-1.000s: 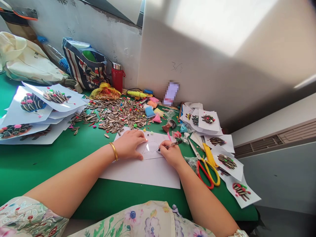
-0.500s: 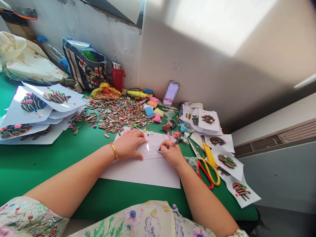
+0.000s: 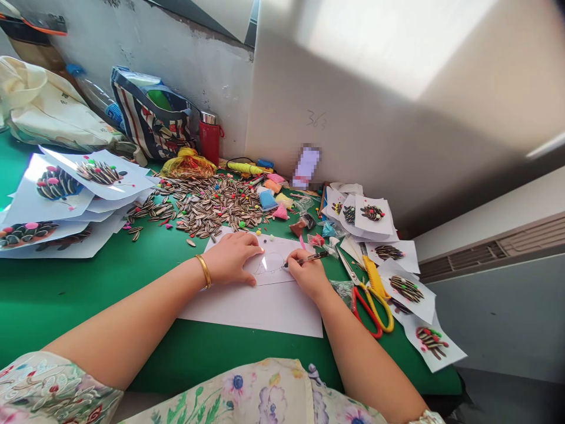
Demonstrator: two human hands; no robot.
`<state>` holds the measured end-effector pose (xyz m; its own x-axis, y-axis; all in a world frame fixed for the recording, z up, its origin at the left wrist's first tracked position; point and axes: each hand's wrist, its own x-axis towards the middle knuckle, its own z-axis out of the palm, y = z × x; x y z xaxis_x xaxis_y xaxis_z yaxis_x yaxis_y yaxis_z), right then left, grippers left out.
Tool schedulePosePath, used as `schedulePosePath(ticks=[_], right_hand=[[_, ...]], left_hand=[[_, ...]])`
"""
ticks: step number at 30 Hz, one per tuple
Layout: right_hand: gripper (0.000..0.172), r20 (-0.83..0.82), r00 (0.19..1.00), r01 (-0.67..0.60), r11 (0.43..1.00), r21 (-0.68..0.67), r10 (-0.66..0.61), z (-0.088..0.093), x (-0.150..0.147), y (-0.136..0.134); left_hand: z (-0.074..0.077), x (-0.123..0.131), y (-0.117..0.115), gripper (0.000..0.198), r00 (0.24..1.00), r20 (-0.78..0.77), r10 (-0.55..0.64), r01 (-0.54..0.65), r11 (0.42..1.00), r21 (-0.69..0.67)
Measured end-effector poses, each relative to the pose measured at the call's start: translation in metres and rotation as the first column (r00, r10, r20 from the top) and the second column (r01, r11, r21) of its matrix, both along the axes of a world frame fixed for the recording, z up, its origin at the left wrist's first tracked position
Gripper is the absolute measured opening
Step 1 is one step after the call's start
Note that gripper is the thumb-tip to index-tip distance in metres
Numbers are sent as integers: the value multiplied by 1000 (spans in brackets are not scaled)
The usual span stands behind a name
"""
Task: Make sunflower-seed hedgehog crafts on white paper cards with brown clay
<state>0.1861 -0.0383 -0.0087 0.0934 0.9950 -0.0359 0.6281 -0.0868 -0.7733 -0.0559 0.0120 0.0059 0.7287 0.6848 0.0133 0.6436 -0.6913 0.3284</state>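
Note:
My left hand (image 3: 232,258) lies flat with spread fingers on a small white sheet (image 3: 271,277), pinning it down; a gold bangle is on that wrist. My right hand (image 3: 306,275) is closed round a pen (image 3: 309,258), whose tip touches a rounded outline drawn on the sheet. A larger white sheet (image 3: 256,309) lies underneath on the green table (image 3: 66,288).
A heap of sunflower seeds (image 3: 203,203) lies beyond the sheets, with small coloured clay packets (image 3: 273,197) beside it. Scissors with red and yellow handles (image 3: 371,294) lie right of my right hand. Finished seed pictures (image 3: 66,188) are stacked left and right. Bags and a red flask (image 3: 209,138) stand at the wall.
The pen tip has crept slightly along the drawn outline. My left hand has stayed in place on the sheet.

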Motion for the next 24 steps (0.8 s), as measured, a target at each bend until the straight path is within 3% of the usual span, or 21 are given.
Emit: schedulePosePath(ticks=[24], right_hand=[[13, -25, 1000, -16, 1000, -11, 16, 0, 0, 0]], left_hand=[[0, 1, 0, 73, 1000, 14, 4, -4, 1000, -18]])
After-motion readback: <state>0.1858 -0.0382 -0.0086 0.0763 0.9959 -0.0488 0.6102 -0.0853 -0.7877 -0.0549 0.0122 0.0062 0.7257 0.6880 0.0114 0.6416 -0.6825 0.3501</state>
